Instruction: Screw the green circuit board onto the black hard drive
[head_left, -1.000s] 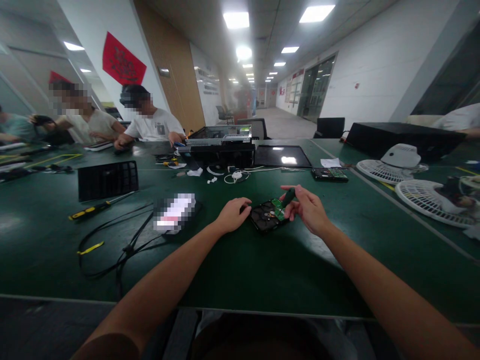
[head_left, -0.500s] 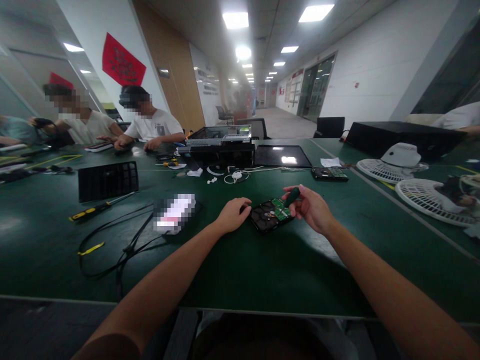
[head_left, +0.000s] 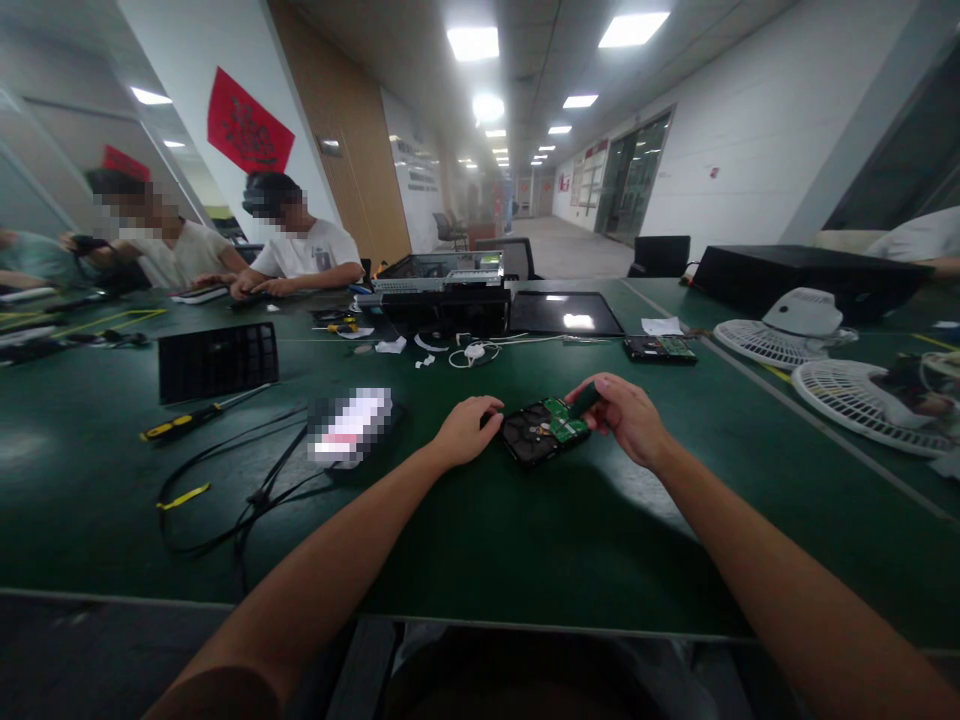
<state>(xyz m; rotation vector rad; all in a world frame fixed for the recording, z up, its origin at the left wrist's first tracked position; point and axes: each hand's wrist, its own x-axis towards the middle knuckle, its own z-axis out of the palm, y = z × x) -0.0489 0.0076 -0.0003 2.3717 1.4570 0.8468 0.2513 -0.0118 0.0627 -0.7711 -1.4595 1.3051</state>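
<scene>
Red sheet marked with dark characters — illegible here. Phone screen pixelated. Wall lettering blurred. Left hand placed, fingers curled, at left edge of hard drive on green table; grip cannot be told. Dark screwdriver pinched by right hand — above drive's circuit board.

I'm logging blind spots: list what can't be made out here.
Head view:
Tip of the dark green tool: too small.
Part of its handle: covered by the right hand.
Whether the left hand touches the hard drive: too dark.
Content of lit screen: pixelated.
White sleeve, far right: cut off by the edge.
</scene>
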